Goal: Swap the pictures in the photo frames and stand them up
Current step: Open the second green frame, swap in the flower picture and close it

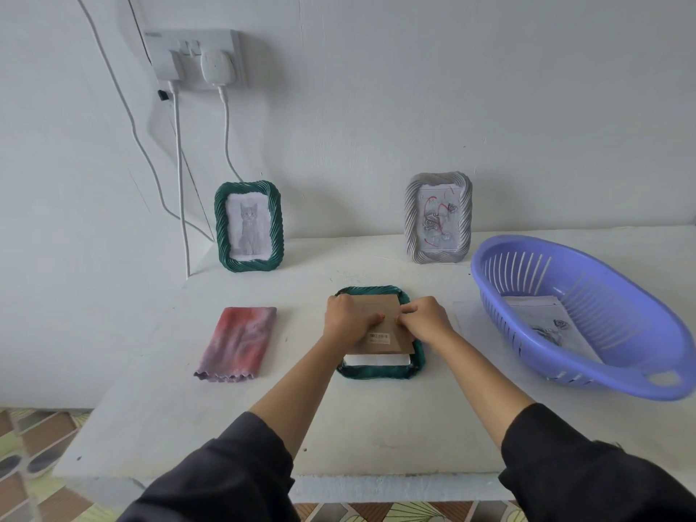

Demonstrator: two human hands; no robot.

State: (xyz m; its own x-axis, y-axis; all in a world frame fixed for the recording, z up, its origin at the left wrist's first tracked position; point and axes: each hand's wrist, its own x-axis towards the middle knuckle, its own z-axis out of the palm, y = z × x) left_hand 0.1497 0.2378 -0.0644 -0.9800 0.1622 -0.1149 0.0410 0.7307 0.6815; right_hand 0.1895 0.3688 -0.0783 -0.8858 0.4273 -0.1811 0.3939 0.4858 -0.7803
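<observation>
A green photo frame [378, 371] lies face down in the middle of the white table. A brown cardboard backing [389, 342] with a barcode sticker rests on it, slightly askew, with white paper showing below its near edge. My left hand [348, 318] presses flat on the backing's left part. My right hand [427, 320] pinches the backing's right edge. Against the wall stand a green frame [248, 227] with a cat drawing and a grey frame [438, 218] with a rose drawing.
A purple plastic basket [587, 318] with printed sheets inside sits at the right. A folded pink-purple cloth [237, 342] lies to the left. A clear sheet [457, 314] lies beside the frame. White cables hang from a wall socket [196, 58] at the back left.
</observation>
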